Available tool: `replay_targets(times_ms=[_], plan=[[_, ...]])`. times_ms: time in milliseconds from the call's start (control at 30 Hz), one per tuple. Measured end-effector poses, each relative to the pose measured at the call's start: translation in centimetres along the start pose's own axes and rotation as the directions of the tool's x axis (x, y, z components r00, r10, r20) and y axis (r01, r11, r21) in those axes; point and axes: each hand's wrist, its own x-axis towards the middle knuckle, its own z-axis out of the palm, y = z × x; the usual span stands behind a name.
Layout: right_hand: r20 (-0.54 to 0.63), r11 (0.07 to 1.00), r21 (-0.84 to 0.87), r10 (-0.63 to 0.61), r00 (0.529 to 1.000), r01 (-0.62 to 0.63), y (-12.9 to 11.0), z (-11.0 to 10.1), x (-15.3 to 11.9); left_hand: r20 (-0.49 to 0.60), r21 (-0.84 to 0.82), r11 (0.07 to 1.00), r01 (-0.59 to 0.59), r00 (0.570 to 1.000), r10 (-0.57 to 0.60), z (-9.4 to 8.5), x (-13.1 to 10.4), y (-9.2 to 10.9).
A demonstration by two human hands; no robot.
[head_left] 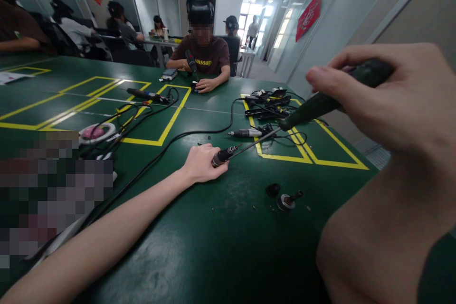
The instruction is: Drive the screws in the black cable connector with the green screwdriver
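Observation:
My left hand (204,164) is wrapped round a black cylindrical tool body (224,156) with a thin metal tip, low over the green table. On the right, large and near the camera, my right hand (388,90) grips a screwdriver (309,108) by its dark green handle. The screwdriver's long shaft slants down to the left, and its end is beside the black tool body; whether they touch is unclear. A round metal part (285,202) and a small black cap (273,190) lie on the table, with tiny bits near them.
Across the green table (213,242) a person (203,52) works with an electric screwdriver. Tools with tangled cables (270,104) lie at the right back; another tool (147,95) is at the left back. A black cable crosses the middle. A tape roll (97,132) is at the left.

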Motion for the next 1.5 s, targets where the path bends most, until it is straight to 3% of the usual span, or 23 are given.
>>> replay_targets(times_ms=[100, 300, 533, 767, 900, 1067, 1300, 1500], plan=[[0.005, 0.999, 0.003, 0.040, 0.999, -0.040, 0.3, 0.0, -0.2, -0.013, -0.008, 1.000, -0.009, 1.000, 0.009, 0.2, -0.1, -0.1], [0.116, 0.998, 0.043, -0.054, 0.992, 0.049, 1.1, -0.9, -0.4, -0.017, 0.010, 0.999, -0.030, 0.999, 0.030, 0.1, 0.1, -1.3], [0.229, 0.998, -0.063, 0.026, 0.973, -0.012, 1.1, -1.2, -0.3, -0.044, 0.025, 1.000, -0.018, 0.999, 0.019, -0.2, 0.3, -2.5], [0.212, 0.977, -0.212, 0.082, 0.974, -0.036, 1.3, -0.6, -0.1, -0.055, 0.016, 0.999, -0.032, 0.998, 0.033, -0.1, 0.2, -2.3], [0.203, 0.993, -0.116, 0.050, 0.978, -0.027, 1.0, -0.9, -0.2, -0.050, 0.009, 0.998, -0.055, 0.997, 0.055, -0.3, 0.2, -2.4], [0.158, 0.997, -0.015, -0.074, 0.985, 0.078, 0.7, -1.2, -0.5, -0.056, 0.015, 0.997, -0.070, 0.996, 0.071, -0.4, 0.2, -2.3], [0.181, 0.989, -0.129, 0.097, 0.979, -0.075, 0.0, -0.5, -0.3, -0.038, 0.016, 0.998, -0.063, 0.997, 0.064, -0.4, 0.1, -2.3], [0.175, 1.000, 0.002, 0.010, 0.984, -0.010, 0.1, -0.6, -0.5, -0.020, 0.019, 0.998, -0.055, 0.998, 0.056, -0.4, 0.2, -2.3]])
